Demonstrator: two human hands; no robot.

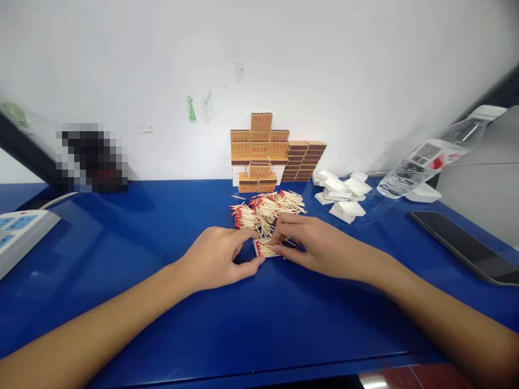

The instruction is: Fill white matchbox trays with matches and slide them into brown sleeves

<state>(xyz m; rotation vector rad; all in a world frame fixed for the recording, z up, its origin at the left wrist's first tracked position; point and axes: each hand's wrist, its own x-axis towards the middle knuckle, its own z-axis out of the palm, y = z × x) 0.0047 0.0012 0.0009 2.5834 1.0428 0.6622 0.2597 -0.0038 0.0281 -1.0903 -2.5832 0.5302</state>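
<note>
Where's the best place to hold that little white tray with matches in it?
I'd probably grip the white tray at its left end, coming from the left, pinching near and far walls. Those thin walls stand up around the matches, and the right hand covers the opposite end.

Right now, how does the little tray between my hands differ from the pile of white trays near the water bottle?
The little tray holds red-tipped matches; no matches show in the pile of white trays. The little tray is a single one with your left hand and right hand at it, while the pile is several jumbled at different angles, untouched by either hand. Both are pale and on the blue table.
</note>
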